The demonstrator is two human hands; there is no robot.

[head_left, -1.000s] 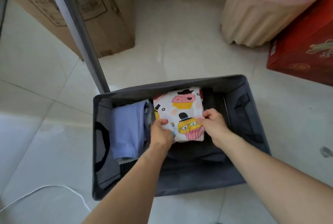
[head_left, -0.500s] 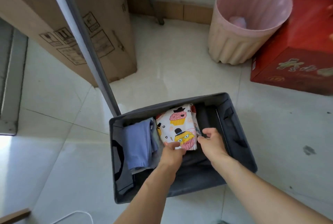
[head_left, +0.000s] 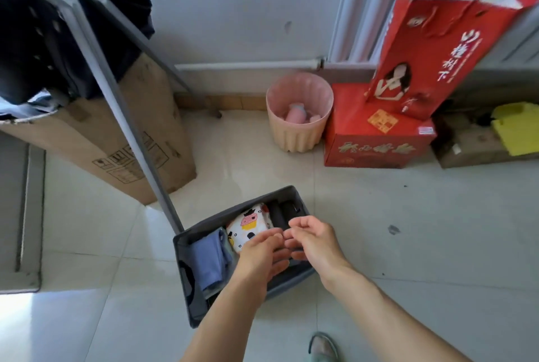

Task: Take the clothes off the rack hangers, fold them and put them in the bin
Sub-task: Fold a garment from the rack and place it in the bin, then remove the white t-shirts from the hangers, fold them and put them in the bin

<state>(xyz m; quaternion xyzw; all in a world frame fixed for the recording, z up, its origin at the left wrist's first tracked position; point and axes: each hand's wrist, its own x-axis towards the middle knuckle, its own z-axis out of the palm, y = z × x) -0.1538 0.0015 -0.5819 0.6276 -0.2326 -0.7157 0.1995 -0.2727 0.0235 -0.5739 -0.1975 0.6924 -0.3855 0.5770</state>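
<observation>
Bin (head_left: 194,304) of grey fabric sat on the floor tiles, its near half hidden behind the left hand (head_left: 262,255) and right hand (head_left: 313,242). Both hands were loosely spread and held nothing. We counted three folded pieces inside: blue knit (head_left: 208,259), cupcake-print cloth (head_left: 248,224), and one dark roll (head_left: 278,216) that was hard to make out. Dark clothes (head_left: 26,49) hung on the rack (head_left: 122,116), cut off top-left.

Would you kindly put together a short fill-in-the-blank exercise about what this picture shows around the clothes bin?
1. In the grey bin, the folded garment to the left of the cupcake-print garment is ____ in colour.
2. The left hand and the right hand hover over the bin, holding ____.
3. The red gift bag stands ____ the red box.

Missing words: blue; nothing; on
</observation>
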